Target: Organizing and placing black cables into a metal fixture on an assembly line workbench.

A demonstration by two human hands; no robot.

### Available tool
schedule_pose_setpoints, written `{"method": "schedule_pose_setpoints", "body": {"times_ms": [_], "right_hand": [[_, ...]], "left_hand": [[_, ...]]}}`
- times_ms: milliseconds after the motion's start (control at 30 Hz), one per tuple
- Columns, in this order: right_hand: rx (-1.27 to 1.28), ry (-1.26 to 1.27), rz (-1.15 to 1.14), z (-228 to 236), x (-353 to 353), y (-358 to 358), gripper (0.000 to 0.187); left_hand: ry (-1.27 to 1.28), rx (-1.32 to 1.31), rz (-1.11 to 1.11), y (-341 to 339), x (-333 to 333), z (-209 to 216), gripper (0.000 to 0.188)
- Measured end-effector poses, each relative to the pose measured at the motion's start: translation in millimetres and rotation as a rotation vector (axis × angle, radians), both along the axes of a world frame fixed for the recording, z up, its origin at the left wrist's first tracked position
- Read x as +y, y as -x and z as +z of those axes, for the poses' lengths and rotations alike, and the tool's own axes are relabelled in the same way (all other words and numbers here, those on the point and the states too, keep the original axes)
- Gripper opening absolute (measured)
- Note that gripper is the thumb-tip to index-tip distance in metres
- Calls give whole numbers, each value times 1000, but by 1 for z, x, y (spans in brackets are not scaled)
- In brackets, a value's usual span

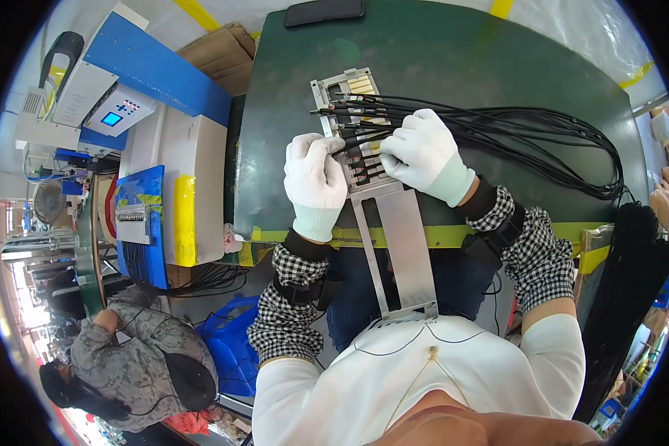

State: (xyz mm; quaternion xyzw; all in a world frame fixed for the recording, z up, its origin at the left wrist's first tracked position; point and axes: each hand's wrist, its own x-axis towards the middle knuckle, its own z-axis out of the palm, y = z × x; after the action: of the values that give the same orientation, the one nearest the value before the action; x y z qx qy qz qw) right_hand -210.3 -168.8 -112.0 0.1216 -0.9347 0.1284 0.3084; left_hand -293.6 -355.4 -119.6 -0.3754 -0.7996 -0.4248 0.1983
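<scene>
The metal frame [409, 245] lies between our hands, its long axis running from our body onto the green table [290, 82], leaning left. Black cables [528, 115] cross it from the right. Our left hand [314, 175], at its left edge, pinches a cable end; our right hand [424, 152] curls palm-down opposite, its hold hidden.

A long silver metal fixture [409, 245] is laid with its slotted end, fitted with pale yellow strips, on the green tabletop [438, 59] toward 12 o'clock; its flat plate end is extended past the edge toward 6 o'clock. Thin black cables [483, 119] are laid across the slotted end, some tips pointed toward 9 o'clock, and are looped loosely toward 3 o'clock.
</scene>
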Motion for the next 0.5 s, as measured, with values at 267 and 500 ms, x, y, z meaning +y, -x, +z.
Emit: {"method": "schedule_pose_setpoints", "body": {"times_ms": [267, 500], "right_hand": [[-11, -45, 1, 1, -3, 4, 12], [-54, -72, -28, 1, -11, 5, 12]], "left_hand": [[-2, 56, 97, 7, -6, -5, 26], [-14, 23, 91, 8, -12, -4, 25]]}}
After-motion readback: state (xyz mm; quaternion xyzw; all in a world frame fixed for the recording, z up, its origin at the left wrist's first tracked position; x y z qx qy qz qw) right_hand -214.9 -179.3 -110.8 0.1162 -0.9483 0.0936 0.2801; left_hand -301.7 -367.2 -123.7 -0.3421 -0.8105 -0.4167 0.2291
